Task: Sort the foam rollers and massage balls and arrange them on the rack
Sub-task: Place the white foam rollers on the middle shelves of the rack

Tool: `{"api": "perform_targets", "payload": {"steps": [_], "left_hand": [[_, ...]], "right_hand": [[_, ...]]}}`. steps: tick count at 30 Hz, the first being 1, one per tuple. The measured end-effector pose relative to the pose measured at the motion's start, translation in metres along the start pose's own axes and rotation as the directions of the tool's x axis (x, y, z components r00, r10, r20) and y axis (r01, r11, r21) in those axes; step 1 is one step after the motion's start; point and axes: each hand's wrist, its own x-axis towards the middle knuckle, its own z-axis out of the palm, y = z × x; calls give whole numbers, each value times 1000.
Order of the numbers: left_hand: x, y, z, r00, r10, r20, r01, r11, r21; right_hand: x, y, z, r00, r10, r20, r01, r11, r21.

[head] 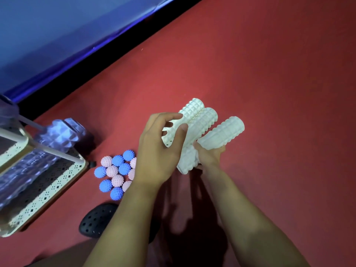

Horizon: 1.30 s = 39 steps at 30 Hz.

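Observation:
Three white ridged foam rollers (204, 120) are bunched together above the red floor, held between both hands. My left hand (159, 145) wraps over the left two rollers from above. My right hand (209, 157) grips the lower end of the rightmost white roller (223, 133). A cluster of spiky blue and pink massage balls (115, 172) lies on the floor to the left, partly hidden by my left wrist. The white perforated rack (57, 182) stands at the far left with purple foam rollers (23, 174) lying on its shelf. Another purple roller (59, 133) sits at the rack's far end.
A black perforated clog (96, 220) is on the floor near my left forearm. A blue wall panel (57, 35) with a black base strip runs diagonally across the upper left. Red floor (269, 74) spreads to the right.

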Motion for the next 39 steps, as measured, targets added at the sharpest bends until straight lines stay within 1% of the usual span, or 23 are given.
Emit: {"api": "perform_targets", "payload": {"steps": [3,5,7,10,12,14,17,21,25,27,29,30,32,34,35,37,39], "left_hand": [[9,24,-14,999,50,-1,-50,998,29],[15,43,-28,993,116,-15,-115,992,58],[19,66,-48,982,183,-49,-179,981,73],[17,105,-90,955,271,-120,-258,960,111],[8,130,-123,924,347,-160,-321,932,168],[-5,151,-158,891,414,-188,-364,897,250],[-28,175,-207,844,485,-230,-396,852,342],[-63,202,-264,770,555,-315,-415,811,413],[-99,217,-318,691,609,-389,-392,768,506],[-117,219,-343,670,614,-417,-365,762,535],[-135,218,-368,650,622,-437,-352,756,552],[-142,214,-379,642,618,-454,-345,762,549],[-158,205,-403,626,571,-531,-300,805,512],[-167,193,-421,603,488,-631,-244,866,436],[-170,188,-427,580,442,-684,-227,894,386],[-171,176,-437,505,328,-798,-233,943,239],[-170,163,-444,415,182,-892,-268,961,71]], "right_hand": [[-33,-29,4,989,-143,32,139,984,108],[-65,-59,13,974,-220,51,205,957,205],[-103,-90,23,951,-298,79,269,928,258],[-170,-131,34,902,-417,108,356,863,358],[-219,-151,39,851,-506,140,402,801,444],[-270,-162,44,789,-579,207,418,752,510],[-338,-167,57,692,-650,314,407,710,574],[-417,-163,76,603,-680,416,393,708,587],[-483,-154,93,503,-684,528,342,719,605],[-509,-149,102,442,-671,595,293,735,611],[-530,-143,111,374,-653,659,284,757,588],[-538,-140,116,345,-637,689,280,771,572],[-553,-130,131,286,-605,743,283,794,538],[-564,-118,147,240,-578,780,314,807,501],[-568,-112,156,223,-571,790,335,806,488],[-573,-100,174,207,-565,799,375,800,468],[-573,-89,192,186,-534,825,386,812,438]]}}
